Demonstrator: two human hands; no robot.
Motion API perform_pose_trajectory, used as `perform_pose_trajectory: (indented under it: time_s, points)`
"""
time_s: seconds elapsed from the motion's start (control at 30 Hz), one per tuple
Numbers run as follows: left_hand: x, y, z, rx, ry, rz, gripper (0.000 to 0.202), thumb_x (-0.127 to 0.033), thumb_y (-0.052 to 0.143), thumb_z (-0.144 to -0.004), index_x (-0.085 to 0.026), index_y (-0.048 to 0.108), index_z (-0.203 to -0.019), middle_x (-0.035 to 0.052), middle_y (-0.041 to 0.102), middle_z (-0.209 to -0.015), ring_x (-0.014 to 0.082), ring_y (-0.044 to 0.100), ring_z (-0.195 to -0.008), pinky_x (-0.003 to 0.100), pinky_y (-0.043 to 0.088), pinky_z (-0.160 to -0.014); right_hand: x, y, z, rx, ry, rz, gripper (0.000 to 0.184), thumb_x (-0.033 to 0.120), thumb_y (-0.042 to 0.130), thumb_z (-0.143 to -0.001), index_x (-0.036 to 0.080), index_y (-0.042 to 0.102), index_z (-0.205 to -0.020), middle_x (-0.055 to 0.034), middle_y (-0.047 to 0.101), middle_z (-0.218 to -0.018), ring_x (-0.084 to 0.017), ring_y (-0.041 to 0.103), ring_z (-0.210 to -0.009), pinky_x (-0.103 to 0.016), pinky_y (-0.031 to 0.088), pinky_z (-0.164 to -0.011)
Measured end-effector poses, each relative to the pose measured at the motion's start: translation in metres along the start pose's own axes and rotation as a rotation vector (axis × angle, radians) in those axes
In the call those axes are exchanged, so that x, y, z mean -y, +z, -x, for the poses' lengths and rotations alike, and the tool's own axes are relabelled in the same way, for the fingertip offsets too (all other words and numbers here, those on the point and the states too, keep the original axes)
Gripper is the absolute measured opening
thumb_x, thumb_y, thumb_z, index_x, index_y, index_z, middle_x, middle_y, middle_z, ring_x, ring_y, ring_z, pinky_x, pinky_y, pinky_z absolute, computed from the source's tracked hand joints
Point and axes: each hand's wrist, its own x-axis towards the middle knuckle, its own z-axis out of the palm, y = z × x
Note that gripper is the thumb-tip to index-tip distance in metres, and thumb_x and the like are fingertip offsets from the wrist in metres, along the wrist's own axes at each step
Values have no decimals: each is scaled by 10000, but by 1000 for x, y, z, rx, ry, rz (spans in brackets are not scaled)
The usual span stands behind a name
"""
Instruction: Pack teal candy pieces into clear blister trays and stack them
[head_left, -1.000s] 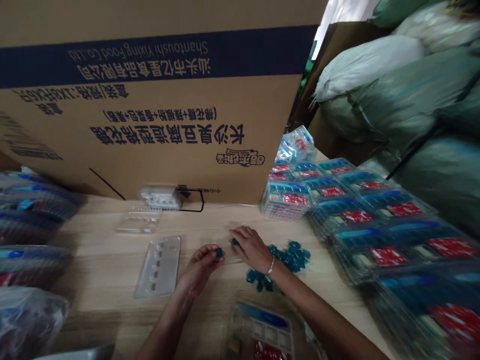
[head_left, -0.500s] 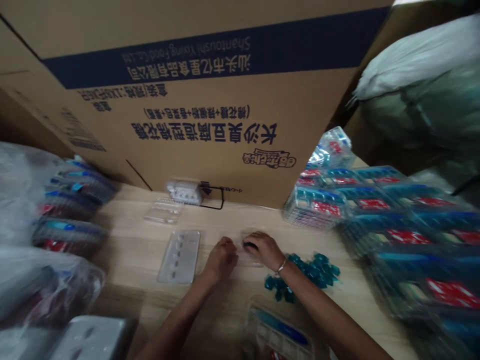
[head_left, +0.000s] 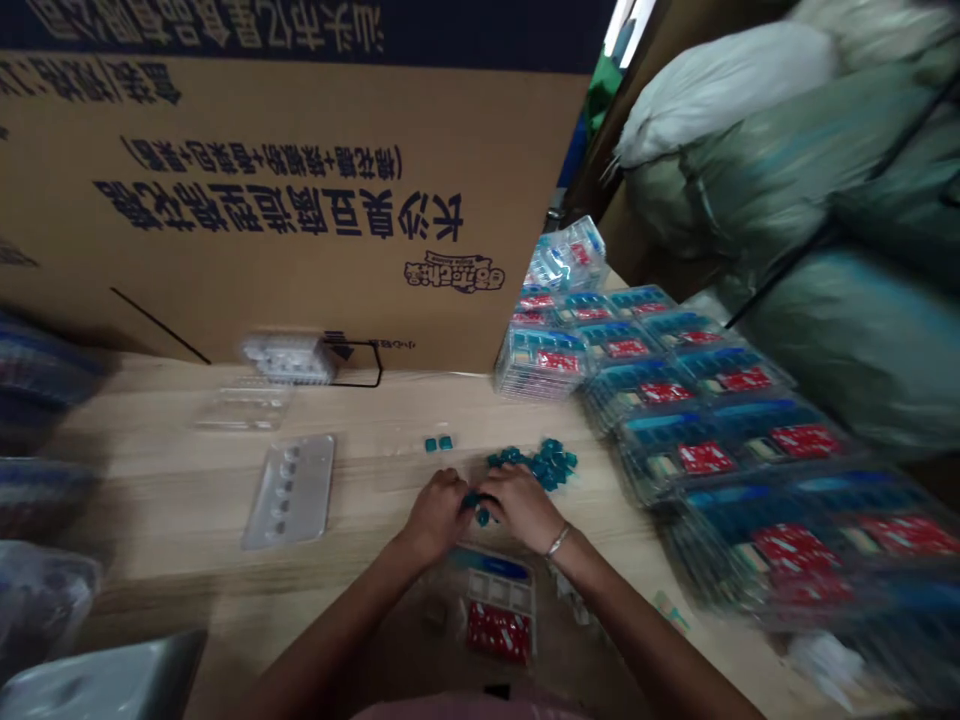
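Observation:
My left hand and my right hand meet low over the table, fingers curled in. Small teal wrapped pieces show between the fingertips, and both hands are closed on them; exactly how many is hidden. Just beyond the right hand lies a loose pile of the same teal pieces. Two teal squares sit side by side in front of the hands, seemingly on a faint clear plastic piece. Right below my hands is a clear compartment tray with a red packet and a blue strip.
A big printed carton stands upright at the back. Stacked filled clear packs cover the right side. A white moulded tray and a clear lid lie to the left. Large sacks rise behind on the right.
The view has swung right and down. Both hands have come nearer to me and together, with teal pieces between the fingertips. Two teal squares now show beyond them.

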Motion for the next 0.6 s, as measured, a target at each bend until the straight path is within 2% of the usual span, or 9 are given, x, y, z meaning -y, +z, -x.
perform_pose_trajectory:
  time_s: [0.1, 0.17, 0.27, 0.33, 0.4, 0.5, 0.53, 0.6]
  points:
    - [0, 8, -1, -62, -146, 68, 195, 12, 571, -556, -183, 574, -544, 11, 522, -629, 170, 497, -652, 291, 399, -665, 9, 8, 1, -8, -25, 13, 54, 171, 630, -750, 187, 647, -800, -67, 622, -849, -230, 519, -883, -364, 342, -784]
    - [2, 5, 4, -82, -228, 247, 171, -8, 592, -539, -178, 583, -551, -7, 526, -607, 143, 481, -605, 264, 383, -621, 12, 10, 2, -64, -41, -121, 83, 141, 612, -741, 193, 639, -799, -47, 621, -822, -213, 523, -868, -367, 343, -803]
    - [3, -5, 16, -77, -379, 701, 110, -128, 690, -538, -164, 596, -583, -17, 563, -599, 121, 483, -579, 237, 370, -589, 14, 13, 3, -131, -12, -555, 97, 156, 563, -760, 194, 618, -830, -19, 628, -799, -169, 549, -801, -315, 389, -762]
    - [0, -11, 25, -53, -471, 958, 172, -193, 749, -513, -153, 603, -594, -21, 578, -596, 108, 484, -574, 224, 362, -589, 17, 14, 2, -105, 16, -856, 64, 214, 554, -766, 186, 588, -812, -7, 619, -777, -143, 552, -732, -259, 412, -673]
    - [-4, -18, 32, -2, -530, 1087, 211, -211, 785, -489, -142, 614, -592, -23, 579, -585, 94, 474, -566, 210, 346, -581, 21, 16, -1, -36, 15, -1030, 66, 247, 565, -743, 185, 543, -754, 14, 587, -728, -119, 526, -657, -221, 402, -593]
    - [-7, -24, 37, 45, -559, 1175, 227, -262, 797, -529, -131, 642, -631, -9, 587, -594, 88, 481, -572, 201, 337, -576, 29, 18, -9, 16, 16, -1085, 107, 230, 568, -704, 193, 469, -686, 47, 506, -642, -92, 459, -568, -195, 367, -523]
    - [-6, -26, 38, 13, -555, 1195, 233, -275, 798, -542, -132, 646, -643, -8, 588, -598, 87, 485, -574, 199, 339, -579, 33, 19, -12, -9, 35, -1071, 114, 225, 559, -705, 197, 453, -677, 53, 481, -620, -89, 441, -549, -192, 358, -508]
    - [-3, -29, 38, -121, -553, 1241, 246, -283, 808, -542, -140, 645, -656, -16, 589, -608, 79, 485, -572, 194, 342, -584, 41, 19, -17, -138, 63, -989, 108, 210, 556, -712, 201, 452, -687, 49, 475, -625, -98, 452, -570, -202, 379, -533]
